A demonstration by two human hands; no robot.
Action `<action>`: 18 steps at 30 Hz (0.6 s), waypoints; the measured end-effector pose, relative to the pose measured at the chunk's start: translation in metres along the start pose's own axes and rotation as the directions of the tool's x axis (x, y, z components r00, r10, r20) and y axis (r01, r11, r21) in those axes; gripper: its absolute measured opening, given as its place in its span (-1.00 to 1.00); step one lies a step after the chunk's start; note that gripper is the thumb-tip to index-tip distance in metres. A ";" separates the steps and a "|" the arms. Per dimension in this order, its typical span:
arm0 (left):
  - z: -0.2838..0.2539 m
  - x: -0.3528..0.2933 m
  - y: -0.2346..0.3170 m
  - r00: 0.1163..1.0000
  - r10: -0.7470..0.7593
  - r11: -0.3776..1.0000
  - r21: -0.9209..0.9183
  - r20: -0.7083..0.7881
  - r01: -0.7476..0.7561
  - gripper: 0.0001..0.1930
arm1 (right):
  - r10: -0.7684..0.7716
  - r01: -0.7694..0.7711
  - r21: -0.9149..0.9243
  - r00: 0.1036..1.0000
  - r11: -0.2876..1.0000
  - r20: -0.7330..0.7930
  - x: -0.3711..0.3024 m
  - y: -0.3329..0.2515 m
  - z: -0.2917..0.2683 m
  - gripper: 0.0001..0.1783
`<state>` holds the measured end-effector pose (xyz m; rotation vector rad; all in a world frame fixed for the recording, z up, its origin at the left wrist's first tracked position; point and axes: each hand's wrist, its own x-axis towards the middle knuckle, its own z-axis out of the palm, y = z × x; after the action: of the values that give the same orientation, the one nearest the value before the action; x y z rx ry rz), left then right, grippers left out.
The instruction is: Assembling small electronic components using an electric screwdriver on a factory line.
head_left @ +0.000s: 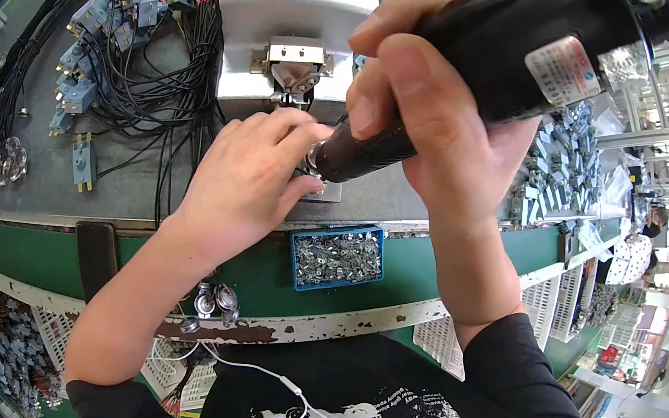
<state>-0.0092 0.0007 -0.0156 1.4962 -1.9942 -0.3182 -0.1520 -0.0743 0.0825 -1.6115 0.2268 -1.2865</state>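
Observation:
My right hand (437, 83) is wrapped round a black electric screwdriver (491, 42), which slants down to the left. Its narrow nose meets a small shiny metal piece (313, 158) beside my left hand (260, 164). The fingers of my left hand are curled and closed at that spot; what they grip is mostly hidden behind them. Just beyond the fingertips stands a white machine block (252, 15) with a metal clamp-like fixture (295, 52) on its front.
Grey-blue switch-like blocks with black cables (91, 89) lie to the left. More grey blocks (558, 156) are heaped at the right. A blue tray (297, 281) of small metal parts sits at the near edge, with round metal pieces (215, 301) beside it. A white cord (291, 386) hangs over my front.

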 end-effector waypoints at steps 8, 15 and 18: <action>-0.004 0.001 -0.003 0.987 0.063 0.994 0.084 0.151 -0.076 -0.59 | -0.035 0.039 -0.028 0.988 0.999 0.152 -0.001 0.001 -0.002 -0.53; 0.003 0.001 -0.008 0.988 -0.015 0.991 -0.129 0.154 0.035 -0.56 | -0.061 0.073 -0.036 0.962 0.997 0.265 -0.004 0.003 -0.010 -0.76; 0.005 0.003 -0.012 0.987 0.123 0.992 0.007 0.099 -0.125 -0.54 | -0.005 0.018 -0.062 0.979 0.998 0.204 0.000 -0.010 -0.004 -0.70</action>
<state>-0.0029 -0.0067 -0.0252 1.3810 -2.1600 -0.3323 -0.1592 -0.0715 0.0896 -1.7876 0.1331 -1.1227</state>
